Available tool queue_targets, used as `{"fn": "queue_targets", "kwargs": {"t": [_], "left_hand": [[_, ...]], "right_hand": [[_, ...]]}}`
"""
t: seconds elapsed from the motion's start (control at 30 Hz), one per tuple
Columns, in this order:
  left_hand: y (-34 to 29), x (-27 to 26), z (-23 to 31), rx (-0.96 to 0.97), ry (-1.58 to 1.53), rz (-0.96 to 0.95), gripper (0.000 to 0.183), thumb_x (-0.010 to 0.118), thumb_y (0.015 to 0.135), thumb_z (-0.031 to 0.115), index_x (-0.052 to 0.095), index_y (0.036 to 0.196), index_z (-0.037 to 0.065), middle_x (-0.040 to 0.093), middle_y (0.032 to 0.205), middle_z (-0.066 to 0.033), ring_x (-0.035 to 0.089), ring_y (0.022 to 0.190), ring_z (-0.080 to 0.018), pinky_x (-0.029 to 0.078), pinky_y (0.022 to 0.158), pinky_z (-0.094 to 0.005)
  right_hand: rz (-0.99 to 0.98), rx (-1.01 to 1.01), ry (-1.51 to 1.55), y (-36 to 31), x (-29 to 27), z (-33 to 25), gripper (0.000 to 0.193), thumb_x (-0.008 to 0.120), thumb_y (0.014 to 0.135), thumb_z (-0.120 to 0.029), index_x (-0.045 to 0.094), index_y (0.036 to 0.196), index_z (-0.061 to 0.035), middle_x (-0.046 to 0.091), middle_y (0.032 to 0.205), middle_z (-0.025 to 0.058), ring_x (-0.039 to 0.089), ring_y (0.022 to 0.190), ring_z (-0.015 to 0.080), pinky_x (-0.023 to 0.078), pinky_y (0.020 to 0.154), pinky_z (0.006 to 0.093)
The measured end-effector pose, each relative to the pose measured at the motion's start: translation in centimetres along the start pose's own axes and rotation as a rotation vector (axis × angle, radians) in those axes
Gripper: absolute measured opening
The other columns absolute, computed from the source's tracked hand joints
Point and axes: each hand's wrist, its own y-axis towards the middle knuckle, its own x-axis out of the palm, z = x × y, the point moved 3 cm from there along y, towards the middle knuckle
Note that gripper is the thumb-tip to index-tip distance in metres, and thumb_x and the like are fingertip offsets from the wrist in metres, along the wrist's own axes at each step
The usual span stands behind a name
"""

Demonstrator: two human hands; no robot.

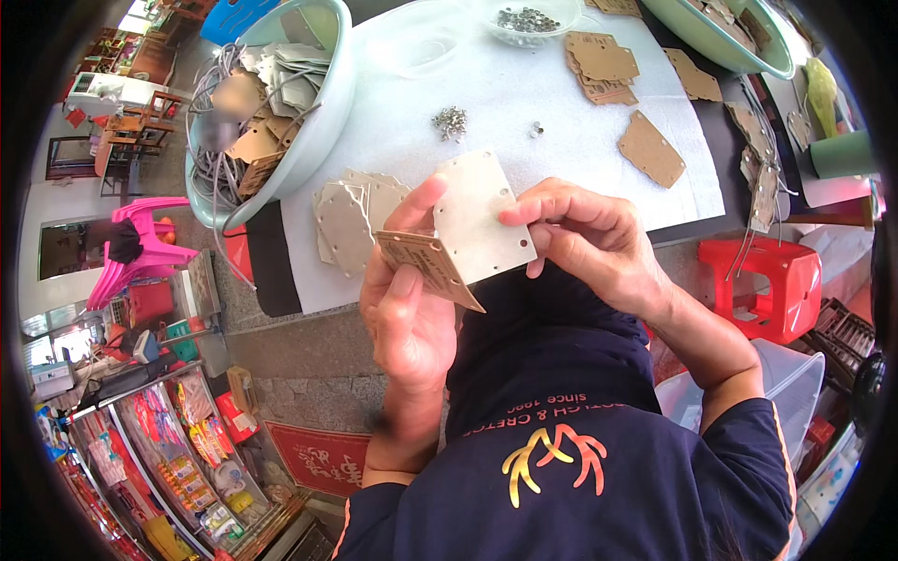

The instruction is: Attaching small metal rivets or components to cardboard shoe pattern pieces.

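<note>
Raised over the white-covered table, my left hand (404,313) grips a brown printed cardboard card (426,265) with its thumb in front and fingers behind. A pale grey card (479,217) with small holes along its edges stands at an angle to the brown one; both meet near the lower edge. My right hand (599,238) pinches the pale card's right edge, close to a corner hole. Whether a small part sits between those fingertips is hidden. Beside my left hand lie stacked pale cards (341,224). Small metal fasteners (451,122) are heaped beyond the cards, with a few loose ones (537,129) nearby.
A pale green basin (339,103) at left holds cards and grey cords. Another basin (655,17) stands far right. A clear bowl (496,34) contains metal fasteners. Brown cards (652,150) lie to the right. A red stool (762,290) stands beside the table.
</note>
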Motion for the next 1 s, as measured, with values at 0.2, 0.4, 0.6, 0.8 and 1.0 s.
{"fn": "queue_targets", "kwargs": {"t": [0.2, 0.4, 0.6, 0.8, 1.0], "left_hand": [[-0.2, 0.2, 0.0, 0.000, 0.083, 0.019, 0.049, 0.038, 0.094, 0.021, 0.040, 0.137, -0.004, 0.033, 0.148, -0.0226, 0.030, 0.139, -0.0328, 0.025, 0.114, -0.0472], [-0.6, 0.7, 0.1, -0.065, 0.241, 0.205, 0.043, 0.043, 0.095, 0.017, 0.045, 0.133, -0.003, 0.043, 0.141, -0.0195, 0.043, 0.129, -0.0267, 0.034, 0.108, -0.0422], [-1.7, 0.1, 0.0, -0.117, 0.377, 0.087, 0.041, 0.044, 0.096, 0.013, 0.044, 0.131, -0.008, 0.055, 0.126, -0.0150, 0.053, 0.116, -0.0211, 0.039, 0.101, -0.0353], [-1.9, 0.7, 0.3, -0.010, 0.430, 0.000, 0.014, 0.048, 0.092, 0.005, 0.054, 0.101, -0.004, 0.043, 0.131, -0.0254, 0.049, 0.116, -0.0252, 0.040, 0.099, -0.0379], [-2.1, 0.2, 0.9, 0.065, 0.565, -0.144, 0.015, 0.051, 0.089, 0.006, 0.058, 0.100, -0.001, 0.040, 0.136, -0.0282, 0.045, 0.125, -0.0353, 0.036, 0.103, -0.0446]], "right_hand": [[0.028, -0.061, -0.078, 0.0, 0.1, 0.8, 0.021, 0.056, 0.092, -0.001, 0.063, 0.112, -0.0021, 0.061, 0.105, 0.0005, 0.058, 0.093, 0.0064, 0.051, 0.076, 0.0227], [0.096, -0.133, -0.088, 0.0, 0.7, 1.7, 0.022, 0.062, 0.090, -0.002, 0.055, 0.110, -0.0025, 0.061, 0.107, 0.0041, 0.059, 0.094, 0.0076, 0.051, 0.072, 0.0222], [0.130, 0.018, 0.205, 0.4, 0.9, 2.5, 0.030, 0.061, 0.092, -0.005, 0.048, 0.119, -0.0041, 0.062, 0.104, 0.0050, 0.059, 0.092, 0.0089, 0.053, 0.071, 0.0239], [0.096, 0.052, 0.412, 0.5, 0.6, 3.1, 0.031, 0.060, 0.093, -0.006, 0.047, 0.122, -0.0063, 0.064, 0.107, 0.0055, 0.062, 0.093, 0.0112, 0.054, 0.071, 0.0268], [0.089, 0.072, 0.480, 0.3, 0.8, 2.7, 0.034, 0.060, 0.092, -0.006, 0.049, 0.125, -0.0032, 0.065, 0.105, 0.0063, 0.062, 0.092, 0.0115, 0.053, 0.073, 0.0261]]}}
